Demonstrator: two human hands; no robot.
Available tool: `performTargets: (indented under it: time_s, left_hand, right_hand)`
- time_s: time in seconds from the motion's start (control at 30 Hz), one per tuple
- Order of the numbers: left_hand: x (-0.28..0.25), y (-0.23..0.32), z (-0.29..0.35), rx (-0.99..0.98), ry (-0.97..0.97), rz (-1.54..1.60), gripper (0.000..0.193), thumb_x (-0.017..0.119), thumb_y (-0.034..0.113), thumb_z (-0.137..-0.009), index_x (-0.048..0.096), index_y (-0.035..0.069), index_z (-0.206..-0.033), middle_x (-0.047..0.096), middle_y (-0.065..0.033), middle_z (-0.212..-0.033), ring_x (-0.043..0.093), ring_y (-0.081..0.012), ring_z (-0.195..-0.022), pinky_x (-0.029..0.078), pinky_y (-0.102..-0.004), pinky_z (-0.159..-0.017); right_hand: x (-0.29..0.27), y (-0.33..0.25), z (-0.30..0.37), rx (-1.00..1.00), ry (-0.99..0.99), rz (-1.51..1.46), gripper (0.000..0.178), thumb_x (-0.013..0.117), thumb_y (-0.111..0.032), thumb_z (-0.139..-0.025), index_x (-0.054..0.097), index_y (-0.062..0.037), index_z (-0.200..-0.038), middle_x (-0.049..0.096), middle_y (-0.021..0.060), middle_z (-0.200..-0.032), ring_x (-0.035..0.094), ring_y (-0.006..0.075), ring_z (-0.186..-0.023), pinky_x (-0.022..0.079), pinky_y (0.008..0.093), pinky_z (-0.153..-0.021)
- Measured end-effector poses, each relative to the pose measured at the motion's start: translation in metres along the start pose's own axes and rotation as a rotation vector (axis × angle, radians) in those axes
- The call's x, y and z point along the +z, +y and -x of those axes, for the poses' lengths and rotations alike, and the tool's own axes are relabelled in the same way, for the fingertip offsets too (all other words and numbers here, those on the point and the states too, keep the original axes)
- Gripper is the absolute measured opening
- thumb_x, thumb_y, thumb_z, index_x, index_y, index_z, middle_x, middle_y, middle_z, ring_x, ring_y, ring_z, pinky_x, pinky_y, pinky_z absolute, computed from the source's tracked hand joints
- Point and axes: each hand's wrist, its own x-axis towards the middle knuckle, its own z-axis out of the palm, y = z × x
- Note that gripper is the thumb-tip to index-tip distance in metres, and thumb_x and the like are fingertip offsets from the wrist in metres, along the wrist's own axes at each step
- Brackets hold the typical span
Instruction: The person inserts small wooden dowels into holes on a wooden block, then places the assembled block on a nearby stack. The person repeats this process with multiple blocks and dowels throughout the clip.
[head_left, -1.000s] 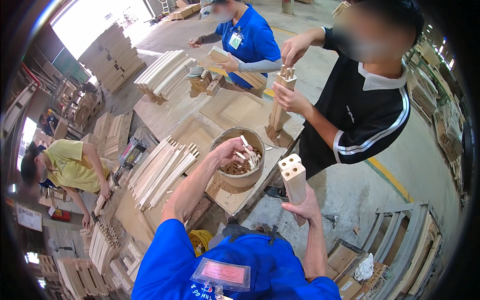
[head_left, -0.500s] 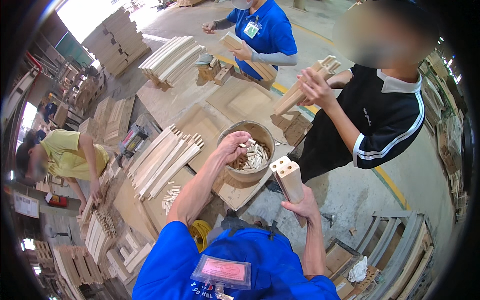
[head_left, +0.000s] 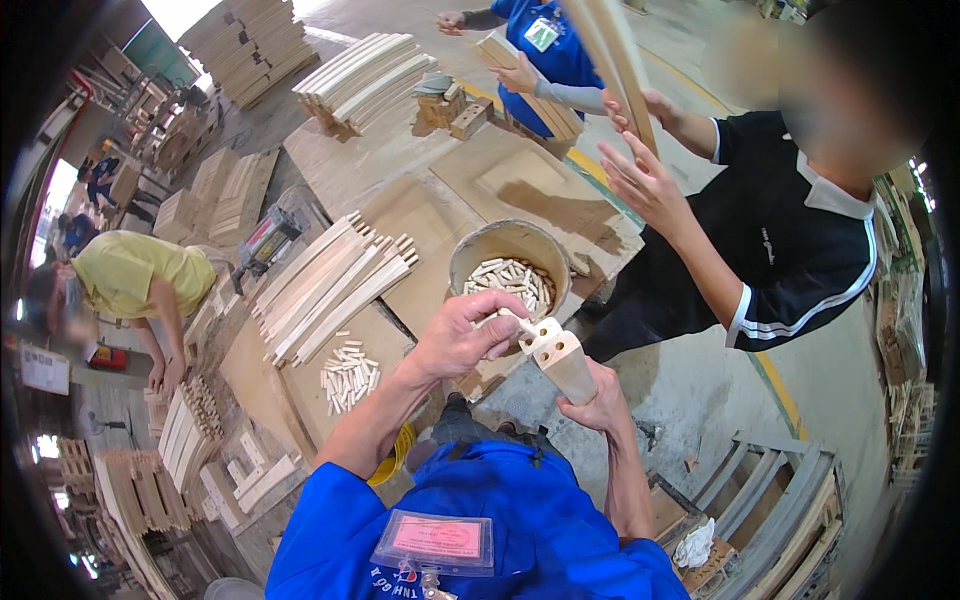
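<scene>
My left hand [head_left: 468,338] pinches a small pale wooden dowel [head_left: 513,317] between thumb and fingertips, right at the drilled end of some wooden bars. Whether it holds more than one dowel I cannot tell. Wrapped around the bars [head_left: 566,372] is my right hand [head_left: 603,402], keeping their ends with several round holes tilted upward. Just beyond my hands stands a round bucket [head_left: 458,270], partly filled with loose dowels [head_left: 518,282]. Its near rim is partly hidden by my left hand.
Left of the bucket, long wooden bars [head_left: 335,290] and a dowel pile [head_left: 350,378] lie on the worktable [head_left: 405,195]. At right, a person in black [head_left: 790,250] holds long bars. Others wear blue [head_left: 545,60] and yellow [head_left: 150,275]. A slatted wooden rack [head_left: 760,490] stands lower right.
My left hand has come out of the bucket toward me, bringing a dowel to the bars' holes. The person in black has raised and turned their bars upright.
</scene>
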Motion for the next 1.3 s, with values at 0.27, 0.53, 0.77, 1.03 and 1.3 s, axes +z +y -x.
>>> performTargets:
  time_s: [0.27,0.53,0.77,1.03,1.3]
  left_hand:
    - [-0.011,0.02,0.018,0.097,0.071,-0.511,0.013,0.059,0.015,-0.101,0.063,0.002,-0.1,0.061,-0.0051,-0.074,0.056,-0.0148,-0.059,0.044,-0.0277,-0.056]
    - [-0.035,0.035,0.019,0.217,-0.017,-0.658,0.006,0.06,0.006,-0.093,0.065,0.002,-0.093,0.064,-0.0135,-0.079,0.065,-0.0318,-0.072,0.052,-0.0369,-0.064]
    - [-0.071,0.032,0.019,0.076,-0.117,-0.423,0.012,0.066,0.014,-0.096,0.066,0.003,-0.101,0.066,-0.0104,-0.086,0.064,-0.0209,-0.068,0.052,-0.0355,-0.061]
    - [-0.076,-0.058,0.058,-0.302,0.641,0.649,0.035,0.065,0.014,-0.096,0.05,0.007,-0.127,0.062,-0.014,-0.116,0.058,-0.0139,-0.076,0.045,-0.0248,-0.051]
    - [-0.053,-0.074,0.075,-0.161,0.672,0.953,0.028,0.061,0.007,-0.094,0.057,0.002,-0.121,0.063,-0.0164,-0.112,0.061,-0.0224,-0.09,0.054,-0.0362,-0.079]
  right_hand:
    - [0.01,-0.023,-0.016,-0.167,-0.02,0.039,0.074,0.079,-0.006,-0.058,0.059,0.001,-0.129,0.069,0.0158,-0.099,0.069,0.0318,-0.088,0.055,0.0379,-0.08]
    - [0.024,-0.045,-0.028,-0.081,-0.041,0.051,0.075,0.078,-0.005,-0.059,0.058,-0.0006,-0.131,0.069,0.0207,-0.111,0.069,0.0378,-0.1,0.055,0.0416,-0.087]
    - [0.033,-0.051,-0.046,-0.112,-0.054,0.019,0.074,0.076,-0.004,-0.058,0.059,0.0003,-0.129,0.068,0.0166,-0.103,0.068,0.034,-0.091,0.054,0.0383,-0.083]
    - [0.038,-0.037,-0.042,0.011,-0.037,-0.064,0.064,0.073,-0.006,-0.062,0.062,0.0008,-0.125,0.069,0.0155,-0.102,0.068,0.0277,-0.088,0.053,0.0354,-0.083]
    - [0.044,-0.022,-0.023,0.009,-0.081,-0.008,0.069,0.073,-0.006,-0.061,0.06,-0.0022,-0.129,0.07,0.0186,-0.104,0.069,0.0369,-0.094,0.055,0.0402,-0.085]
